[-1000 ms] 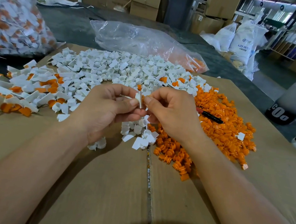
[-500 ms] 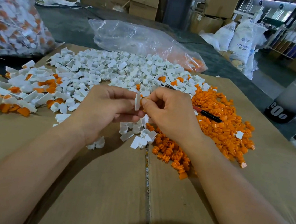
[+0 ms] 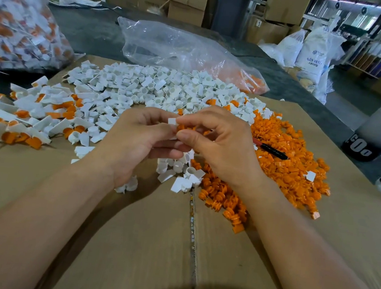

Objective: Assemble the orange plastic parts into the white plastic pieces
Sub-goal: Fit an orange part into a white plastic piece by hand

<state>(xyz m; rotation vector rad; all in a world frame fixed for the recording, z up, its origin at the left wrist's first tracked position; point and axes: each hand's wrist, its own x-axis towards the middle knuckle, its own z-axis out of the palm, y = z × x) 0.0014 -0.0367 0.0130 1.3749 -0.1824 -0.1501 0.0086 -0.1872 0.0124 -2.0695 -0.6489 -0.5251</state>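
We hold both hands together above the middle of the brown cardboard worktop (image 3: pixel 146 245). Our left hand (image 3: pixel 142 144) pinches a small white plastic piece w/ a flat tab (image 3: pixel 172 121); our right hand (image 3: pixel 219 147), fingers curled, pinches a small orange ribbed plastic part (image 3: pixel 182 127) just right of it, touching (seated or not, we can't tell). So the push prob. runs right-to-left, the right hand driving, the left bracing. The part's long axis is too hidden to call. Spare stock: white heap (image 3: pixel 155 89) twd the far edge, orange heap (image 3: pixel 288 168) twd the right edge.
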